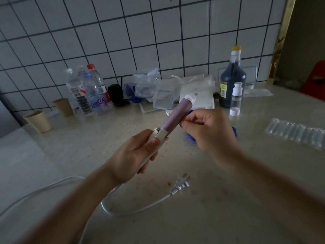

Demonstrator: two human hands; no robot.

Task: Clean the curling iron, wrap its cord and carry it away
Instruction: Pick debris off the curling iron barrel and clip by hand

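Observation:
My left hand grips the cream handle of the curling iron, whose purple barrel points up and to the right and ends in a white tip. My right hand is curled round a blue cloth and holds it against the right side of the barrel. Most of the cloth is hidden under that hand. The iron's white cord loops over the counter below my arms. Its plug lies loose on the counter.
Along the tiled wall stand several water bottles, two paper cups, clear plastic boxes and bags, a dark sauce bottle and a small white-capped bottle. A strip of clear vials lies at the right.

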